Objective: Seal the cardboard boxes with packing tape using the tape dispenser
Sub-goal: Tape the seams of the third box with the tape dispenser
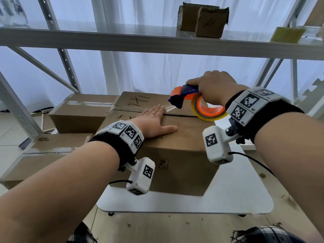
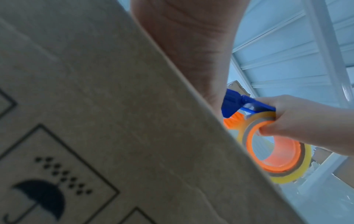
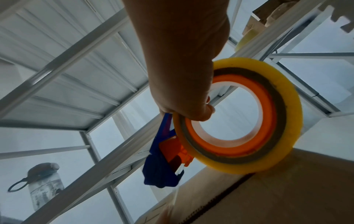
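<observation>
Counter (image 1: 236, 195): we note a white top with rounded corners; the cardboard box (image 1: 182, 155) stands on it.
Cardboard box: closed, its centre seam running across the top; handwriting shows on the far flap.
Left hand (image 1: 154, 122): we see it flat on the box top, fingers straight and thumb spread, fingertips at the seam. It holds nothing.
Tape dispenser (image 1: 187, 93): blue and orange, just above the right part of the seam, beyond and to the right of the left hand, and apart from it.
Tape roll (image 1: 208, 111): yellowish roll on an orange hub; in the right wrist view its lower edge sits at the box top by the seam.
Tape strip (image 1: 169, 107): we observe a clear strip running from the dispenser head to the left hand's fingertips.
Right hand (image 1: 215, 88): it grips the dispenser from above, fingers curled through the hub.
Other boxes (image 1: 80, 111): two taped cartons lie to the left, beyond the counter.
Upper shelf (image 1: 157, 42): we record small cartons (image 1: 203, 19) on it.
</observation>
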The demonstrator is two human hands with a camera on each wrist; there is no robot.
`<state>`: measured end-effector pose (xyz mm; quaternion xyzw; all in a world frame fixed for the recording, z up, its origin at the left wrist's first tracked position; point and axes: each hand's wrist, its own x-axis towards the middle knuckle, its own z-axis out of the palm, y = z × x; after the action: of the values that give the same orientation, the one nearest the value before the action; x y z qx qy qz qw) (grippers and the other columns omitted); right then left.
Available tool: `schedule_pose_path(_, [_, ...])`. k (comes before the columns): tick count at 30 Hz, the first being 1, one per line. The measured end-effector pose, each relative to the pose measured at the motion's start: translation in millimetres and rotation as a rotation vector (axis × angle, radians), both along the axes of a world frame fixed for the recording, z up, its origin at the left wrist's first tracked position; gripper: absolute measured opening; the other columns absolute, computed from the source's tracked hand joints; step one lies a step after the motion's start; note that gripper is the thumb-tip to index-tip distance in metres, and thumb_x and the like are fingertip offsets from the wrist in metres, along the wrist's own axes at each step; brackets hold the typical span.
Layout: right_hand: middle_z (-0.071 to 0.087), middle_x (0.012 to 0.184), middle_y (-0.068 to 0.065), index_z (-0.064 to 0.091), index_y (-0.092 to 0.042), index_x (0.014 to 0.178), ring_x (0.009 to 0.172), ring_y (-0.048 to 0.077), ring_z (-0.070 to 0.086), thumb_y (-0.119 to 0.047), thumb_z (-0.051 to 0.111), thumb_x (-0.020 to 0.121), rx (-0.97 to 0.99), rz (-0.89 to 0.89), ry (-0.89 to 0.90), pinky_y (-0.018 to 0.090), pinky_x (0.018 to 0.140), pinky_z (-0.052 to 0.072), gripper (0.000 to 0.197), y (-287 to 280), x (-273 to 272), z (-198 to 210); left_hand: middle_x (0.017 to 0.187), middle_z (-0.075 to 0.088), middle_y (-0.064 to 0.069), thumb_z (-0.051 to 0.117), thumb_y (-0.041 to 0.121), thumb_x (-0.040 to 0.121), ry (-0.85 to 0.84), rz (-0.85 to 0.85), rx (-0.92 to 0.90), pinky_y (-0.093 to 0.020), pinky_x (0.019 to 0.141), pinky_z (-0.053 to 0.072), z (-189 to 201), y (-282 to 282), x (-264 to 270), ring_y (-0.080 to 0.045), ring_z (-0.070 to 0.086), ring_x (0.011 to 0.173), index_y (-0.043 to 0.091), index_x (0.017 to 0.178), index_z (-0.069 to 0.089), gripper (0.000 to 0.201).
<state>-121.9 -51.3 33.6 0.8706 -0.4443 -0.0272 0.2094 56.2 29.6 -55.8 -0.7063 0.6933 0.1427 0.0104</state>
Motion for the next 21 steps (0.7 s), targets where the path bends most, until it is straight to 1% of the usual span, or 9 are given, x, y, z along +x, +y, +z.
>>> schedule_pose_path(3, [0.051,0.122,0.013,0.031,-0.038,0.144,0.110,0.031,0.049,-0.017,0.037,0.098,-0.061,0.053,0.040,0.039,0.086,0.037,0.051,5.1,8.0,9.0,0.160,-0.009,0.002,0.033,0.072,0.086,0.020,-0.002,-0.001,-0.030,0.118,-0.005,2.8,2.5,0.6,-0.010,-0.007,0.146,0.019,0.152,-0.008,0.093])
schedule_pose_path(5, [0.052,0.120,0.013,0.032,-0.038,0.144,0.109,0.031,0.049,-0.017,0.035,0.099,-0.043,0.049,0.041,0.039,0.086,0.036,0.050,7.4,4.7,8.6,0.160,-0.007,0.002,0.033,0.073,0.085,0.021,0.000,-0.010,-0.032,0.119,-0.003,2.8,2.3,0.8,-0.011,-0.004,0.146,0.019,0.152,-0.006,0.094])
schedule_pose_path(9, [0.051,0.118,0.010,0.030,-0.040,0.145,0.107,0.030,0.049,-0.015,0.033,0.097,0.022,-0.038,0.035,0.036,0.084,0.034,0.054,6.1,-30.4,-8.2,0.160,-0.003,0.002,0.033,0.072,0.086,-0.002,0.001,-0.005,-0.034,0.119,-0.002,1.9,1.3,-0.1,-0.011,-0.002,0.147,0.019,0.153,0.000,0.091])
schedule_pose_path(12, [0.051,0.116,0.009,0.024,-0.041,0.147,0.104,0.029,0.049,-0.014,0.035,0.097,0.021,-0.067,0.004,0.034,0.080,0.033,0.058,4.2,-50.1,-17.6,0.160,-0.003,0.002,0.032,0.072,0.086,-0.009,-0.011,-0.004,-0.034,0.119,-0.003,0.5,0.2,0.0,-0.011,-0.003,0.147,0.020,0.153,0.002,0.090])
schedule_pose_path(15, [0.051,0.117,0.009,0.023,-0.041,0.147,0.105,0.029,0.049,-0.014,0.037,0.097,0.001,-0.053,-0.019,0.035,0.082,0.035,0.058,1.2,-51.0,-21.1,0.160,-0.003,0.003,0.031,0.072,0.087,-0.017,-0.013,0.002,-0.035,0.119,-0.003,-0.3,-2.1,0.8,-0.011,-0.003,0.147,0.020,0.153,0.002,0.089])
schedule_pose_path(17, [0.051,0.117,0.009,0.024,-0.041,0.147,0.107,0.029,0.049,-0.014,0.036,0.097,0.007,-0.057,-0.035,0.035,0.081,0.033,0.057,-1.0,-49.8,-21.8,0.160,-0.003,0.003,0.030,0.072,0.087,-0.035,-0.011,0.006,-0.036,0.119,-0.003,0.0,-2.1,-0.4,-0.011,-0.004,0.147,0.020,0.153,0.002,0.089])
schedule_pose_path(21, [0.051,0.117,0.009,0.026,-0.041,0.146,0.108,0.030,0.049,-0.015,0.036,0.097,0.019,-0.066,-0.051,0.036,0.084,0.035,0.056,-3.9,-50.2,-21.6,0.160,-0.005,-0.001,0.024,0.069,0.091,-0.110,0.000,0.028,-0.036,0.119,-0.006,3.0,-2.4,-9.8,-0.013,-0.006,0.147,0.016,0.153,0.000,0.085])
